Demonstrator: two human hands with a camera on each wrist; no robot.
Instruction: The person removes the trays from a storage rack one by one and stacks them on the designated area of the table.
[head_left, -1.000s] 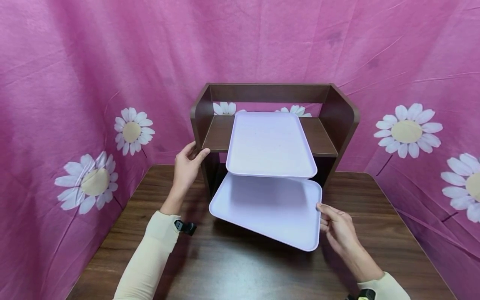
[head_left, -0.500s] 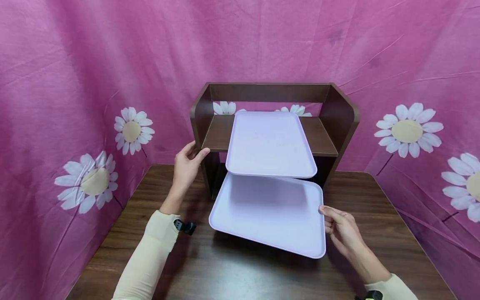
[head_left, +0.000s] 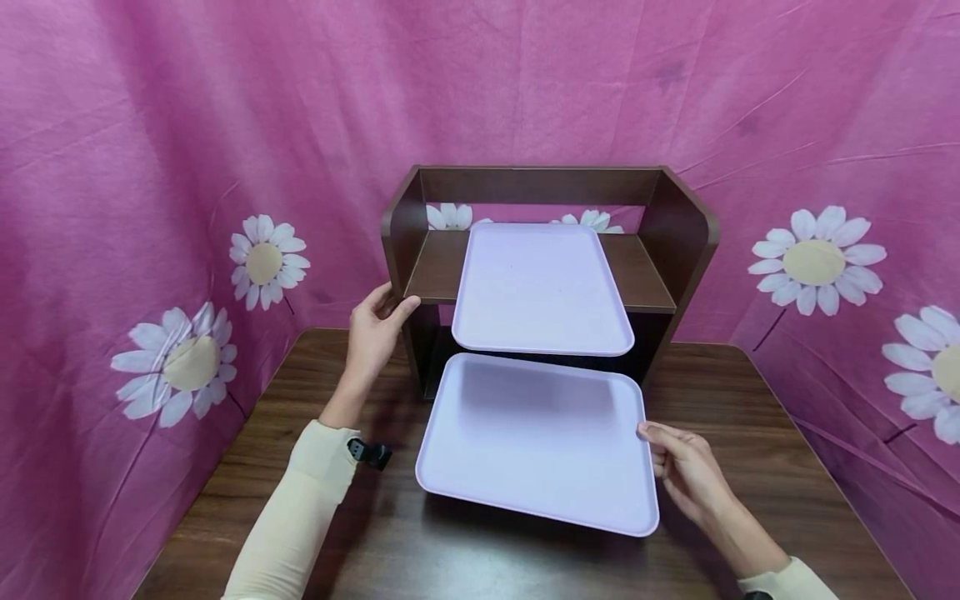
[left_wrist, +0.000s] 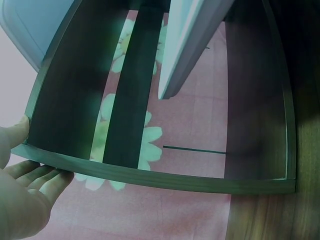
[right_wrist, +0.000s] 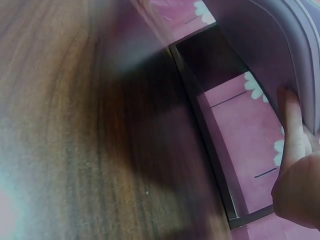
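A dark brown two-level wooden shelf (head_left: pixel 538 185) stands on the table. Its left side panel is gripped by my left hand (head_left: pixel 371 333), thumb on the inner side and fingers outside, as the left wrist view shows. On the upper board lies a pale lilac rectangular tray (head_left: pixel 542 287), its front part jutting past the board. A second lilac tray (head_left: pixel 536 442) is in front of the lower level, its right side tilted nearer me. My right hand (head_left: pixel 686 467) pinches that tray's right edge, with fingers underneath in the right wrist view.
Brown wood-grain table (head_left: pixel 247 500) extends on both sides of the shelf and in front. A pink curtain (head_left: pixel 525 83) with white daisies hangs behind and at both sides.
The lower tray has slid out toward me with my right hand, and its back edge now shows below the upper tray. My left hand and the upper tray have stayed put.
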